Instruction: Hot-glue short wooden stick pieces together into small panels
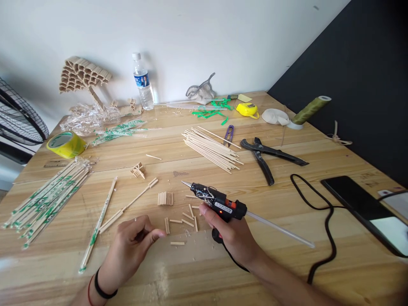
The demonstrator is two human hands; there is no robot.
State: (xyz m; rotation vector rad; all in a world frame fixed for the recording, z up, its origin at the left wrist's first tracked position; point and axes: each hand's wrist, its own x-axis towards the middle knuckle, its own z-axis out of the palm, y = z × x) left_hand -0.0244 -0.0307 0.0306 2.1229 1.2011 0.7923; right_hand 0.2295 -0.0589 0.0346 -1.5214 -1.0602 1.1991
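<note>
My right hand (231, 236) grips a black hot glue gun (219, 202) whose nozzle points up and left. A clear glue stick (280, 229) juts from its back, and a small red light glows on its side. My left hand (132, 242) rests low over the table with fingers curled in and thumb stretched right; nothing shows in it. Its thumb tip is beside a short pair of joined sticks (167, 225). Several loose cut stick pieces (188, 216) lie between the hands. Just beyond stands a small block of short sticks (165, 198).
Wrapped chopsticks (54, 195) and yellow tape (66, 144) lie left. Bare sticks (212, 148), black cutters (264, 155) and purple snips (228, 135) lie beyond the gun. A stick tree model (84, 74) and water bottle (143, 83) stand behind. A cord (330, 229) and phone (360, 208) lie right.
</note>
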